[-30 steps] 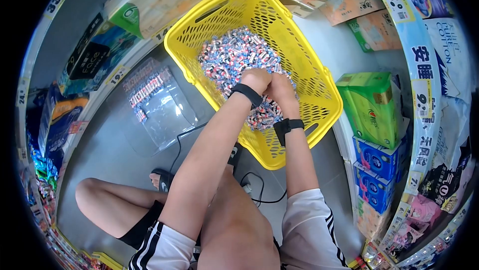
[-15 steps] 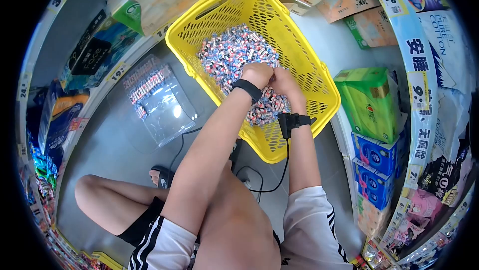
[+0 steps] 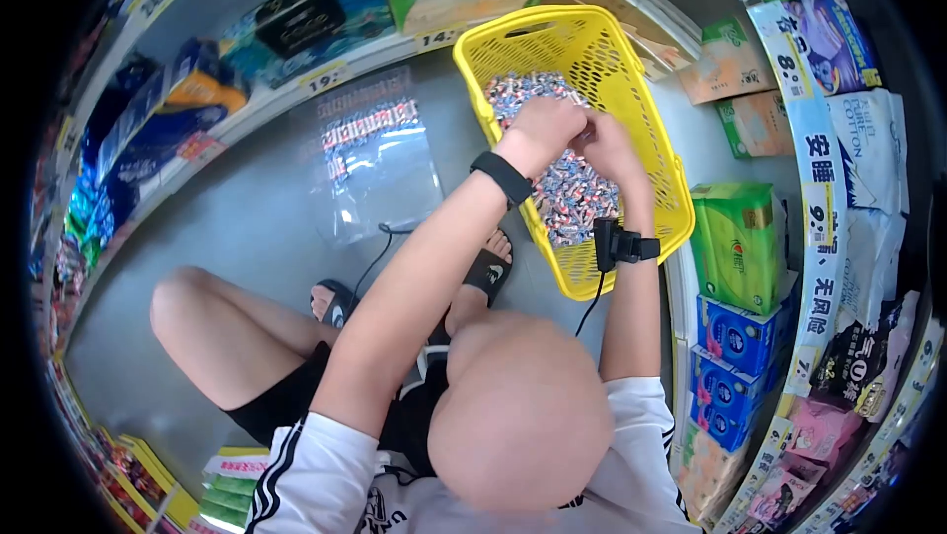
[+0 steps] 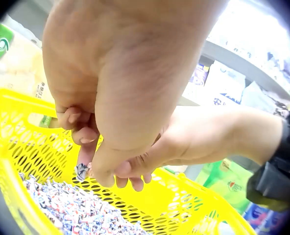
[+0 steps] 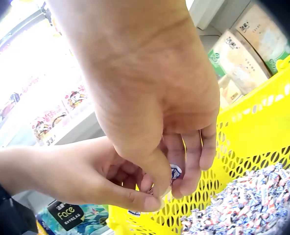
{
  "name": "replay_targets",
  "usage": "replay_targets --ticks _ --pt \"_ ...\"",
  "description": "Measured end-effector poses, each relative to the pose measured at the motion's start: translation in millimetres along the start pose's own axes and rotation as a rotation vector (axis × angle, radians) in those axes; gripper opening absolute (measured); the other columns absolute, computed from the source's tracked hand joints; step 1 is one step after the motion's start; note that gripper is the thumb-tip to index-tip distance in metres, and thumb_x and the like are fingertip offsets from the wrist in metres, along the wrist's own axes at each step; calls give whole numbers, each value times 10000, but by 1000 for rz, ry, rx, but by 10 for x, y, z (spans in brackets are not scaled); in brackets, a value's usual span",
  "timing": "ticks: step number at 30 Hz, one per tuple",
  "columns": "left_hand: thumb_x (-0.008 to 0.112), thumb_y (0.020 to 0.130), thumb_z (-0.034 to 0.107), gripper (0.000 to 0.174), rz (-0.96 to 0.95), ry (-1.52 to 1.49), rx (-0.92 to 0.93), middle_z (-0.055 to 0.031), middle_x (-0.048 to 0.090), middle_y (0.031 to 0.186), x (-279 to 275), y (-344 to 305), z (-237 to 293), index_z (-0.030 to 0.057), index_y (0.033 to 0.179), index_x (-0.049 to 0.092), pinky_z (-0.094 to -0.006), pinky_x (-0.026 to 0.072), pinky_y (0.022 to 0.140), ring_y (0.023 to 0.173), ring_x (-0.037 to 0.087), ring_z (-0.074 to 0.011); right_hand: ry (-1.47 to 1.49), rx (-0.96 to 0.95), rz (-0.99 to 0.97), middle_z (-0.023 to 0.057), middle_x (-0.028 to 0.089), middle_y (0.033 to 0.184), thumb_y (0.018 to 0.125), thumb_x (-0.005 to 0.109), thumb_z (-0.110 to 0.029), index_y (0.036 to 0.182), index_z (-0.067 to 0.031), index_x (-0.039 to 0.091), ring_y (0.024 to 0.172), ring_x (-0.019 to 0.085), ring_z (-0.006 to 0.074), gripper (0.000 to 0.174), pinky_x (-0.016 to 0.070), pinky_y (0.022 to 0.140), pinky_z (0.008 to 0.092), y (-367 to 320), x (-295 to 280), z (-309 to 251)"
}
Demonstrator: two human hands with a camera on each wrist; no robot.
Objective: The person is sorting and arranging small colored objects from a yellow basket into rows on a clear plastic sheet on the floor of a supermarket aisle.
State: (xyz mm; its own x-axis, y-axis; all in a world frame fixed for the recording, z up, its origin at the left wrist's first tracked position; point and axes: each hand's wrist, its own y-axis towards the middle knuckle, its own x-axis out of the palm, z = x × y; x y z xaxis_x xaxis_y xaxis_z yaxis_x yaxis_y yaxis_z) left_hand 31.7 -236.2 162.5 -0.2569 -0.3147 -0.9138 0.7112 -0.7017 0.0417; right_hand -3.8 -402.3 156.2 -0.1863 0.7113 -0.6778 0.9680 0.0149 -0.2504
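Above the candy pile point(image 3: 577, 204) in the yellow basket point(image 3: 681, 204), both hands meet at the fingertips. My left hand point(image 3: 543, 130) pinches a small wrapped candy point(image 4: 81, 171) between thumb and fingers; its printed wrapper pokes out in the left wrist view. My right hand point(image 3: 614, 154) touches the left and pinches a bit of white-and-blue candy wrapper point(image 5: 175, 172) between thumb and forefinger. I cannot tell whether both hands grip the same candy. The candies below have white, blue and red wrappers.
A clear plastic box point(image 3: 385, 194) with candies lined up at its far end lies on the floor, left of the basket. Shelves of tissue packs point(image 3: 735, 248) stand close on the right; more packs point(image 3: 306, 16) fill the left shelf. Black cables point(image 3: 367, 263) hang near the knees.
The head view has turned, so basket, box and hands now appear farther right. Both hands stay together over the candies, fingertips touching throughout.
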Motion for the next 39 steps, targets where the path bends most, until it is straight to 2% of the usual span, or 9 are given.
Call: replay_targets --ticks 3,6,10,18,20,23,28,29,39 --pt "655 850 10 152 297 -39 84 -182 729 866 -225 -262 -137 -5 1001 654 -461 589 766 873 733 -367 -23 -119 28 184 774 1001 844 792 -59 1139 -7 725 899 759 299 307 578 828 389 -15 7 -418" --pt "643 853 0 170 410 -18 32 -184 712 852 -423 -498 -220 -18 1017 603 -469 584 768 878 723 -369 38 -223 75 187 770 992 853 780 -56 1154 0 713 871 752 299 314 576 822 387 31 128 -651" --pt "639 852 -2 198 494 -73 -75 -199 691 882 -664 -913 -346 -33 1032 563 -493 569 787 918 693 -404 -89 -306 103 181 765 973 870 770 -73 1159 -1 706 842 736 301 306 567 799 382 -55 251 -1278" --pt "711 903 79 265 677 -367 -383 -280 686 1029 -711 -1740 -814 -34 1072 540 -555 526 818 1001 658 -477 -137 -544 -87 166 751 895 907 739 -99 1098 -22 717 791 723 283 207 564 769 373 143 909 -2012" --pt "730 891 53 271 690 -396 -430 -290 690 1027 -709 -1920 -869 -40 1066 544 -550 524 796 977 663 -489 -196 -536 -237 132 756 928 930 728 -98 1123 -14 696 838 736 218 213 570 787 343 208 1049 -2129" --pt "754 865 12 253 771 -481 -498 -265 707 936 -602 -2112 -993 -41 1056 597 -509 534 774 919 689 -462 -202 -592 -302 127 758 921 926 729 -77 1107 -11 704 822 735 209 195 568 777 335 349 1286 -2157" --pt "749 866 11 250 755 -487 -589 -223 727 914 -429 -2368 -1131 -24 1084 632 -467 550 775 879 710 -405 -305 -648 -420 105 757 907 908 752 -98 1080 -26 729 811 715 199 188 566 773 337 464 1531 -2241" --pt "747 865 9 251 731 -510 -617 -215 733 924 -415 -2409 -1144 -20 1085 631 -462 552 773 879 712 -400 -248 -659 -428 157 738 859 878 773 -166 1057 -57 750 805 716 291 210 565 765 385 478 1591 -2232" --pt "733 894 38 272 732 -568 -707 -166 753 919 -75 -2407 -1247 15 1133 605 -439 571 737 819 743 -325 -236 -667 -421 198 754 952 881 733 -128 1056 -60 746 917 736 365 189 573 822 428 527 1846 -2000"
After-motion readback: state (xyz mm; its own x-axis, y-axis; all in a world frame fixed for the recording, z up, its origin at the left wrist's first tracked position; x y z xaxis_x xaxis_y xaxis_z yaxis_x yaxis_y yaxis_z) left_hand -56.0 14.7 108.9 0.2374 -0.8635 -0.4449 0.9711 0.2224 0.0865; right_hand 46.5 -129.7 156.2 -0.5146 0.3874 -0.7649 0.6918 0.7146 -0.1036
